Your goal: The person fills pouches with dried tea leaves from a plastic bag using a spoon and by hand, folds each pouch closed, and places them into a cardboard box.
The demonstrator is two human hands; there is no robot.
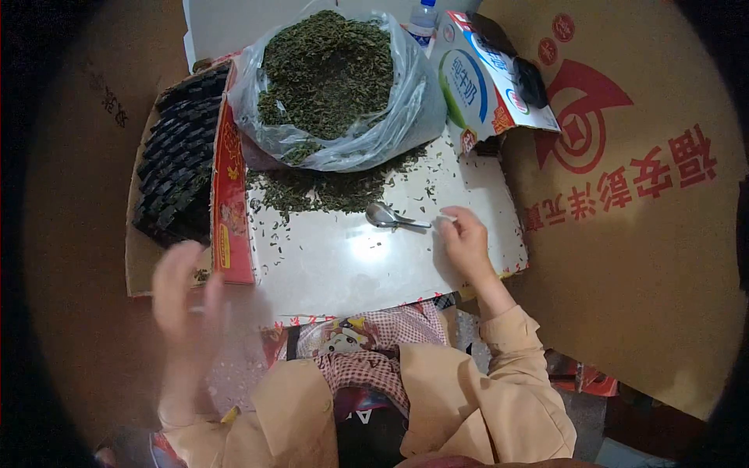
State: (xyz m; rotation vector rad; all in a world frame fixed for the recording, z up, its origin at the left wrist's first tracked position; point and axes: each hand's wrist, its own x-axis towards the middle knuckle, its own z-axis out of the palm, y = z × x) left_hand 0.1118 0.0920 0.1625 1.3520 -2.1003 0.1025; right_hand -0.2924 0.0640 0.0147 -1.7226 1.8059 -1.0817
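A metal spoon (382, 216) lies on the white tabletop (335, 269), its handle pointing right. Just past the handle's end is my right hand (468, 243), its fingers curled and thumb close to the index finger. Whether it touches the handle, or what the fingertips hold, I cannot make out. My left hand (183, 292), blurred by motion, is raised at the front of the red-sided cardboard box (234, 203), thumb and fingers apart. Rows of small black packets (179, 152) fill that box. Dried green leaves (331, 78) heap up in a clear plastic bag (409, 125) behind the spoon.
Loose leaves (312, 191) are scattered in front of the bag. A milk carton box (476, 86) stands at the back right with dark objects (530, 82) on top, near a blue-capped bottle (423, 23). Large brown cardboard (624, 273) walls the right side.
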